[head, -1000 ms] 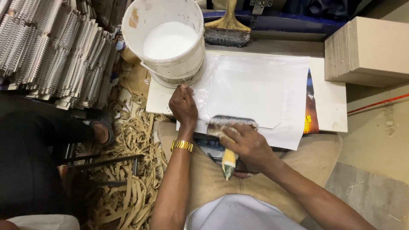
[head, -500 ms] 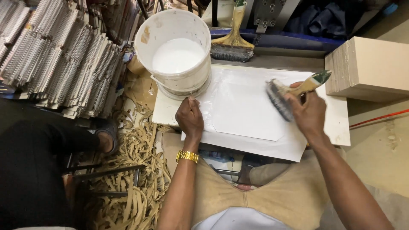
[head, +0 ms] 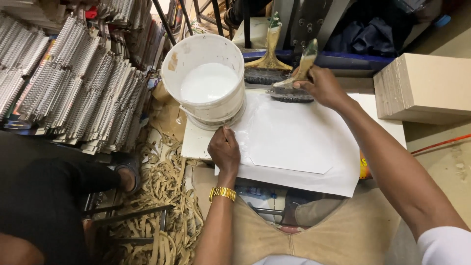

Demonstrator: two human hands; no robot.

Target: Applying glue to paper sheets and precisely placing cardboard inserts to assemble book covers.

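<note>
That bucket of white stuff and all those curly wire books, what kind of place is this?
Probably a small bookbinding or print-finishing workshop. The white bucket holds what looks like glue, the right hand holds a wide brush at the sheet's far edge, stacks of spiral-bound books fill the left, and paper trimmings litter the floor.

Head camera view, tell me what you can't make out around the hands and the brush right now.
- Head view: the brush grip is hidden under the right hand.
- Left hand covers the white sheet edge beneath it.
- How deep the white liquid in the bucket goes cannot be told.
- Cardboard stack is cut off by the right edge.
</note>
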